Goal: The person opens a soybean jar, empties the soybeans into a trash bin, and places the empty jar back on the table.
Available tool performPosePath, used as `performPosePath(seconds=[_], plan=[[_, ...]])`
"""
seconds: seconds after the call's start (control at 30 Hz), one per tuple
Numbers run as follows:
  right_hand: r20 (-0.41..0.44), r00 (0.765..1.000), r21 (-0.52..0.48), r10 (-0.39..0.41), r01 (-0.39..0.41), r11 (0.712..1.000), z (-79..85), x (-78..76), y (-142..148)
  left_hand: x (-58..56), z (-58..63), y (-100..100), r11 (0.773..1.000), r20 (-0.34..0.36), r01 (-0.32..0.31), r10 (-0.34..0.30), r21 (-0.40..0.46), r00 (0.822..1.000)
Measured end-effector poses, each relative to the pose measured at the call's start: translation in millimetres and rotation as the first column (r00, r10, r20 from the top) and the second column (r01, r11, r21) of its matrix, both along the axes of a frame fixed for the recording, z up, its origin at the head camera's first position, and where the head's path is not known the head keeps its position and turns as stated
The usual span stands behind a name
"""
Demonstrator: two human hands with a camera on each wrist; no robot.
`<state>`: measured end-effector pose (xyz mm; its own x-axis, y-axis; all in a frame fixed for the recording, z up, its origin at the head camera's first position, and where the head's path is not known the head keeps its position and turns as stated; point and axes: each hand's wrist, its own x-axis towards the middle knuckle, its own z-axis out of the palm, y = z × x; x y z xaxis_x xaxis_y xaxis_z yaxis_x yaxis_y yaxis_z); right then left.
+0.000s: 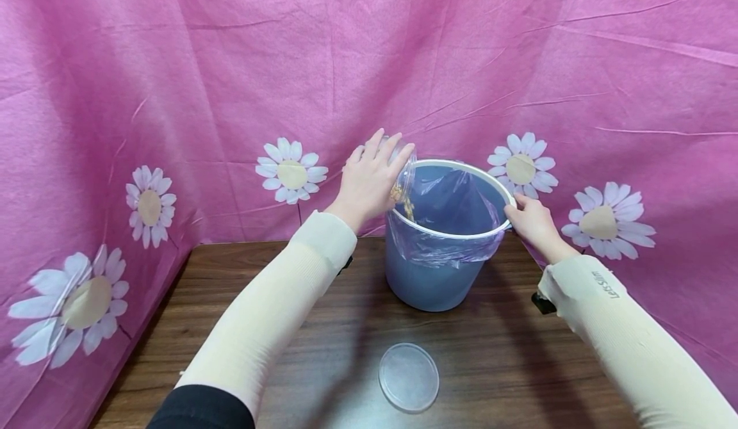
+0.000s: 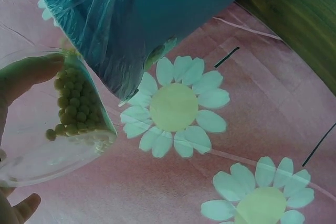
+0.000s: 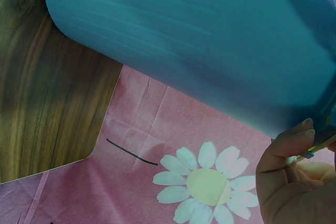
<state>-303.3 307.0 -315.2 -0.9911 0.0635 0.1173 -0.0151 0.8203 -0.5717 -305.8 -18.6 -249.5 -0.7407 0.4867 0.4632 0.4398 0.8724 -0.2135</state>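
— Fingers of the left hand [image 1: 371, 182] are curled round a clear tub [image 2: 37, 156], and it's tipped toward the bin, right?

— Yes. Its mouth leans in at the bin's rim [image 1: 450, 232]; whether the two touch, I can't tell. Small round pellets [image 2: 76, 100] are banked along the lower side, and a few show past the mouth, just inside the rim.

— And the other hand?

— The right hand [image 1: 533, 224] pinches the rim on the opposite side, thumb on top. I'd keep that hold firm, since a nudge from the tub could shift the bin [image 1: 435, 282].

— How would you pour?

— Slowly, I think. Get the whole mouth inside the rim, then raise the base bit by bit; round pellets would probably rush out together. Grip the tub lightly, as thin plastic may flex.

— Anything to watch farther out?

— The thin bag [image 1: 444, 253] folded over the rim; a loose bit could snag or slip in. The round lid [image 1: 409, 378] lies flat on the desk [image 1: 490, 365], nearer the person and well apart from the pouring.
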Motion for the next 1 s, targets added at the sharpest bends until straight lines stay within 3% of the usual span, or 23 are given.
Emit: performPosePath(seconds=[0.53,1.0], plan=[[-0.041,0.999,0.017,-0.007,0.008,1.000,-0.7,-0.3,-1.6,0.6,-0.5,-3.4,0.998,-0.027,0.051,-0.052,-0.034,0.998],[-0.044,0.999,0.005,-0.003,0.003,1.000,-0.9,0.7,-1.5,-3.0,-0.6,-1.6,0.996,-0.077,0.057,-0.062,-0.065,0.995]])
